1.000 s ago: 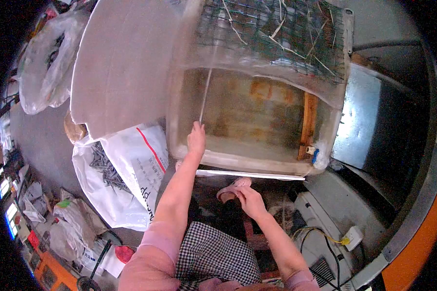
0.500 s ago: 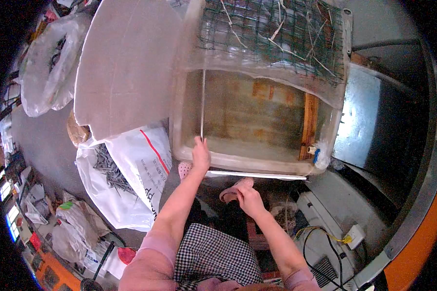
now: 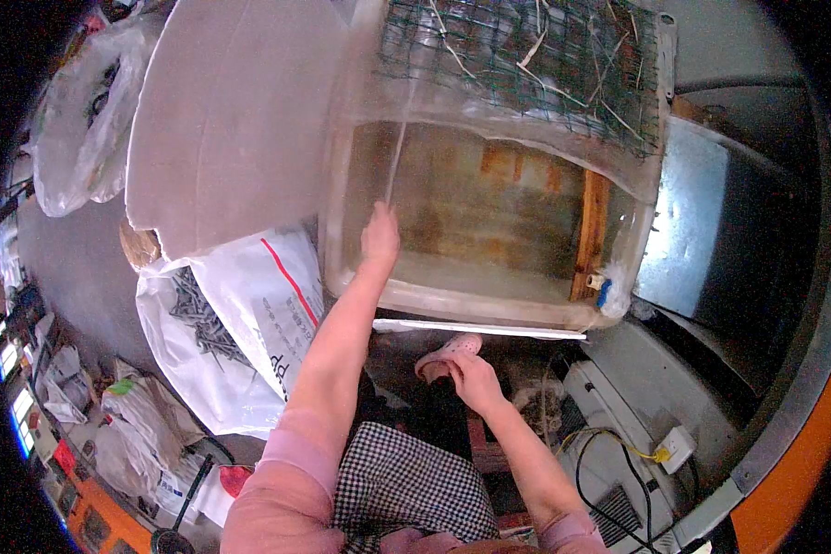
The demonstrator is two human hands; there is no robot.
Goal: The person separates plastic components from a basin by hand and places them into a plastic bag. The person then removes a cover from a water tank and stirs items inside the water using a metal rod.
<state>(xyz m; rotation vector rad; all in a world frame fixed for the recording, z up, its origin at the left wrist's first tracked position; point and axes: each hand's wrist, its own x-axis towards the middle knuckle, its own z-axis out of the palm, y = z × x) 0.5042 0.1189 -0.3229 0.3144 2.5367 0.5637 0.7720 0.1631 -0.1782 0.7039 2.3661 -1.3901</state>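
My left hand point(image 3: 379, 238) is closed around the lower end of a thin, pale rod point(image 3: 397, 159). The rod slants up across the left part of a whitish plastic tub point(image 3: 489, 309); its far end is hard to make out. Rust-brown stains show inside the tub, and a wooden strip point(image 3: 589, 231) stands along its right side. My right hand point(image 3: 475, 383) hangs in front of the tub, near a pink shoe point(image 3: 452, 354). Its fingers are pinched together; whether anything is between them I cannot make out.
Green wire mesh point(image 3: 526, 69) with plastic sheeting covers the tub's far part. Left of it stand a large grey-white sheet point(image 3: 235, 120) and a white bag point(image 3: 249, 323) holding grey, nail-like pieces point(image 3: 203, 319). A machine with cables point(image 3: 609, 462) is at the right.
My left hand has moved forward over the tub with the rod, which now tilts to the right at its far end. My right hand stays in place.
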